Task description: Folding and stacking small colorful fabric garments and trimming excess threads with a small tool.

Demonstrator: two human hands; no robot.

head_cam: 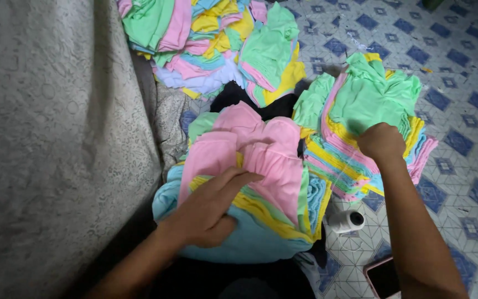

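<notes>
1. grey patterned cloth (pixel 45 138) fills the far left, hanging or draped, nothing on it.
2. left hand (pixel 206 210) lies palm down on the near fabric stack (pixel 266 221), fingers stretched out long and loosely together, tips slipped under the edge of the pink piece (pixel 261 155) on top. thumb tucked low against turquoise layers. not a closed grip, more a flat press with fingertips in the fold.
3. near fabric stack sits right under that hand, in front of the person: pink on top, then yellow, green, turquoise layers, edges rumpled, soft knit look.
4. heap of mixed pastel pieces (pixel 211 44) further back, well apart from both hands, loose and messy.
5. white thread spool (pixel 347 220) on the tiled floor (pixel 460 99), between the two near stacks, lying on its side.
6. right hand (pixel 382 141) curled into a fist on the right fabric stack (pixel 360 127), pinching its layers; green on top, yellow, pink, blue edges below.
7. phone (pixel 384 277) by the right forearm, bottom edge.
</notes>
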